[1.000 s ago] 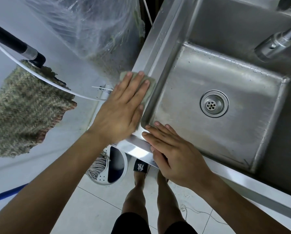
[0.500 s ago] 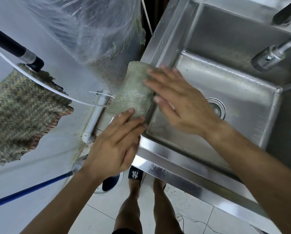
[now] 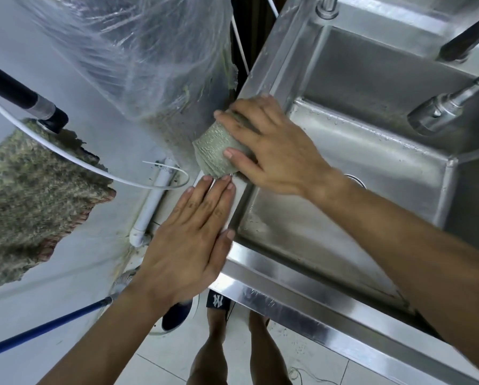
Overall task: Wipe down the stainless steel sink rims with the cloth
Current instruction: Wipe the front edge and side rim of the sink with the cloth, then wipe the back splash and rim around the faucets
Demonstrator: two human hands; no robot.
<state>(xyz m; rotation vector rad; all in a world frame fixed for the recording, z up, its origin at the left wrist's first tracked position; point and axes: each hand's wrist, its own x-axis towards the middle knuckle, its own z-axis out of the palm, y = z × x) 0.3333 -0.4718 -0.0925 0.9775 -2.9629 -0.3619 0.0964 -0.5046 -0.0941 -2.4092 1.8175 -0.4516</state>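
A greenish-grey woven cloth [image 3: 214,147] lies on the left rim [image 3: 263,65] of the stainless steel sink. My right hand [image 3: 271,145] presses flat on the cloth, fingers spread over its far end and thumb on its near side. Just below the cloth, my left hand [image 3: 191,240] rests flat on the near-left corner of the rim, fingers together, its fingertips almost touching the cloth's edge. The front rim [image 3: 302,295] runs off toward the lower right. Most of the drain is hidden under my right wrist.
A spray faucet head [image 3: 441,115] hangs over the basin at the right. Clear plastic sheeting [image 3: 149,56] hangs just left of the sink. A mop head [image 3: 30,195] and a blue pole [image 3: 38,332] stand at the left. White pipe [image 3: 152,201] runs beside the rim. My feet are below.
My left hand lifted off the cloth and drew back to the rim's near corner. My right hand crossed over from the front corner and now holds the cloth on the left rim.
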